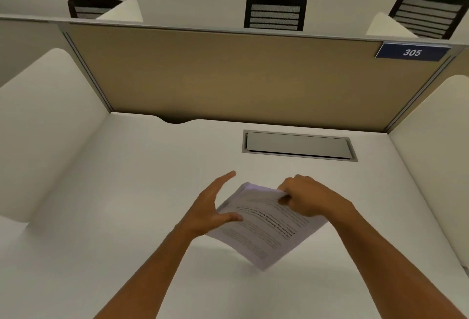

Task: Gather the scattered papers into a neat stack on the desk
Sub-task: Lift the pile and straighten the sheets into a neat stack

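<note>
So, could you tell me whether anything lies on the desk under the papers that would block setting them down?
Nothing visible does. The papers, pinched by the right hand with the left hand open against their edge, hang over bare desk. The closed cable hatch sits farther back.

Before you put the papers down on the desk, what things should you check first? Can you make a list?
1. Right hand gripping the papers at their far edge: ok.
2. Left hand steadying the side: open, thumb on top; ok.
3. Edges lined up: sheets look together, but blurred; cannot tell.
4. Stack level: tilted, one corner hanging low; not ok.
5. Bare white desk below for landing: ok.
6. Grey hatch out of the way: ok.
</note>
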A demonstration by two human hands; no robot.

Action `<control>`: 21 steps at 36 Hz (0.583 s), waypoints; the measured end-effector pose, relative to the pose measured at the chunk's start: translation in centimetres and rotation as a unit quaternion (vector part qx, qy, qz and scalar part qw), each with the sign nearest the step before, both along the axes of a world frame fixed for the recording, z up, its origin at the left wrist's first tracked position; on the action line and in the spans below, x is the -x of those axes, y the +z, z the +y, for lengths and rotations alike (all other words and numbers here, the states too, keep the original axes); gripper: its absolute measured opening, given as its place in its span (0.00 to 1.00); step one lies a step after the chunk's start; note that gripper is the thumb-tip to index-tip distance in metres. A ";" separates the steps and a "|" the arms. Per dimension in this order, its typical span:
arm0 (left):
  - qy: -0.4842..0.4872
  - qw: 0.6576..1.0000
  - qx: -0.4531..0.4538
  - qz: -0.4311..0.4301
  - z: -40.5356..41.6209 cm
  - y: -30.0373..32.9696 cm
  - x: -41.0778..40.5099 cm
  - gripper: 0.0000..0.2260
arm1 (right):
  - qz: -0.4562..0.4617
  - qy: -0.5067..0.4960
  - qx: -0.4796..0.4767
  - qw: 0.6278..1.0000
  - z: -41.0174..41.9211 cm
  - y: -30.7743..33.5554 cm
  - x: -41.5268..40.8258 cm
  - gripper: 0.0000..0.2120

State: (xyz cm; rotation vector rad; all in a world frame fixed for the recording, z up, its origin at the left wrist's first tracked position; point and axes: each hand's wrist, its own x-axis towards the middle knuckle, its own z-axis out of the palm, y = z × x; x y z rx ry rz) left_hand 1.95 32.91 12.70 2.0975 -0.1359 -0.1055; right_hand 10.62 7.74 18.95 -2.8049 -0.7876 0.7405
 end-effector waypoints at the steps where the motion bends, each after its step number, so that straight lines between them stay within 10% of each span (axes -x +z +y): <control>1: -0.016 1.000 0.015 0.012 -0.5 0.3 -0.4 0.43 | -0.009 0.011 0.010 1.000 0.6 0.5 0.0 0.12; 13: 0.155 0.978 0.113 0.078 -2.5 -1.7 -0.2 0.08 | -0.020 0.051 -0.016 0.998 1.8 1.5 -0.6 0.15; 21: 0.262 0.938 0.201 0.103 -1.3 -2.7 1.0 0.04 | 0.155 -0.134 -0.381 0.902 -4.7 -1.2 -0.7 0.07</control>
